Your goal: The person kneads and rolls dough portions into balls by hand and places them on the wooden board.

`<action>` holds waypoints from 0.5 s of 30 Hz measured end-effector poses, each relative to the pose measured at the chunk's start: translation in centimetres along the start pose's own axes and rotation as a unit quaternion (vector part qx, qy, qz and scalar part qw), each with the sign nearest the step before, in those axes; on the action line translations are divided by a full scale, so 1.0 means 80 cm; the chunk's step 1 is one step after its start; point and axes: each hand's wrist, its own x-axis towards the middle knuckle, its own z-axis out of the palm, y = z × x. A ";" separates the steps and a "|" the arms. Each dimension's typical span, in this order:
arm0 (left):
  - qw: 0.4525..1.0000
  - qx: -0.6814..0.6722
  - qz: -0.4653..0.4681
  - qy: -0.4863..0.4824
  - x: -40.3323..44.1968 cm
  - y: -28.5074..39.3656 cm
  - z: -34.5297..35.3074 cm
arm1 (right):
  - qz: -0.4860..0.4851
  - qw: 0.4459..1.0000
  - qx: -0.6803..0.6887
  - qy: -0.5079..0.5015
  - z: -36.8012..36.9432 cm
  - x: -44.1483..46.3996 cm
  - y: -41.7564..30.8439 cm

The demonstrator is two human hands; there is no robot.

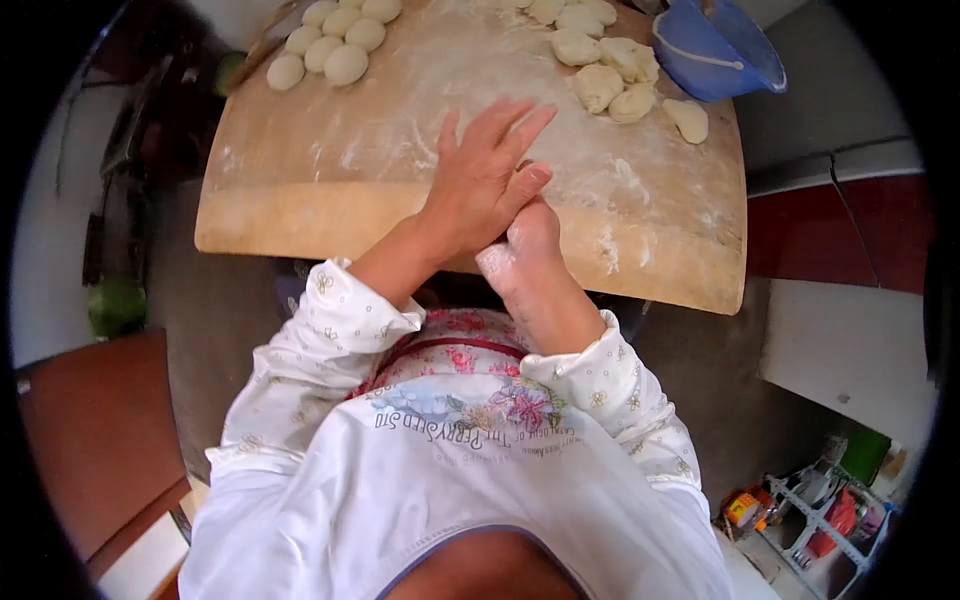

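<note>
My left hand [482,178] is stretched out above the near part of a floured wooden board [400,130], its fingers spread. It lies across my right hand [528,245], palm against palm as far as I can see. Flour whitens the heel of my right hand, whose fingers are mostly hidden under the left. Whether anything sits between the palms is hidden. Smooth round dough balls [345,62] sit in a group at the board's far left. Rougher dough pieces [598,88] lie at the far right, with a single dough piece [686,120] nearest the right edge.
A blue plastic basin [715,50] with a white handle stands at the board's far right corner. Lower right, a grey rack [820,515] holds bottles and other items. A brown wooden panel [100,440] stands at the lower left, and a green round object [117,307] above it.
</note>
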 end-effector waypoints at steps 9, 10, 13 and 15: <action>0.897 -0.256 -0.248 0.260 -0.050 -0.103 -0.073 | -0.489 0.678 -0.549 -0.016 0.013 0.004 -0.048; 0.895 -0.219 -0.269 0.282 -0.057 -0.113 -0.081 | -0.491 0.574 -0.651 -0.075 -0.004 0.019 -0.047; 0.941 -0.055 -0.234 0.239 -0.092 -0.127 -0.050 | -0.473 0.354 -0.784 -0.189 -0.066 0.064 -0.026; 0.944 -0.091 -0.241 0.209 -0.087 -0.115 -0.052 | -0.424 0.386 -0.791 -0.215 -0.057 0.073 -0.035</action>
